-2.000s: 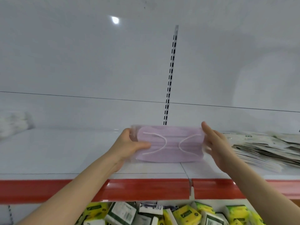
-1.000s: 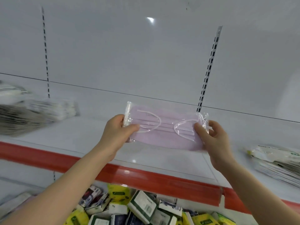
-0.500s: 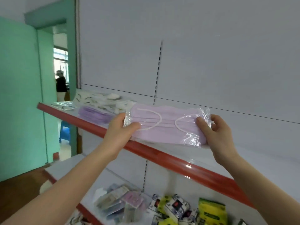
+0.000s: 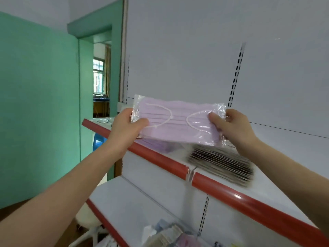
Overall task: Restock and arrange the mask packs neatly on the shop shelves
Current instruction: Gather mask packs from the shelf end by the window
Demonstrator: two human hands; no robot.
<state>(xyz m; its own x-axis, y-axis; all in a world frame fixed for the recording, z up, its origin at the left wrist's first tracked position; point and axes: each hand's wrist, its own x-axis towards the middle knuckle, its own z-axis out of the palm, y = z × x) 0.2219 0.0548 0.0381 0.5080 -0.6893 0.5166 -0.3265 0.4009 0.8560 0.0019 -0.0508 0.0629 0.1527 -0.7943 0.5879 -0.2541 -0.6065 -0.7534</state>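
Note:
A pink mask pack [image 4: 178, 122] in clear plastic hangs in the air above the red-edged upper shelf [image 4: 160, 160]. My left hand [image 4: 126, 127] pinches its left end, thumb on the front. My right hand [image 4: 229, 128] pinches its right end the same way. Directly below the pack, a stack of purple mask packs [image 4: 156, 144] lies on the shelf, partly hidden. To the right of that stack lies a blurred pile of dark-edged packs [image 4: 222, 162].
A lower white shelf [image 4: 135, 204] holds mixed small packets [image 4: 169, 236] at the bottom. The white back panel carries a slotted upright [image 4: 235, 77]. A green wall and doorway [image 4: 101, 82] stand to the left, with a white stool [image 4: 89, 227] on the floor.
The view has swung left along the shelf. Both hands have carried the pink pack leftward until it hangs over the purple stack; the grip on both ends is unchanged.

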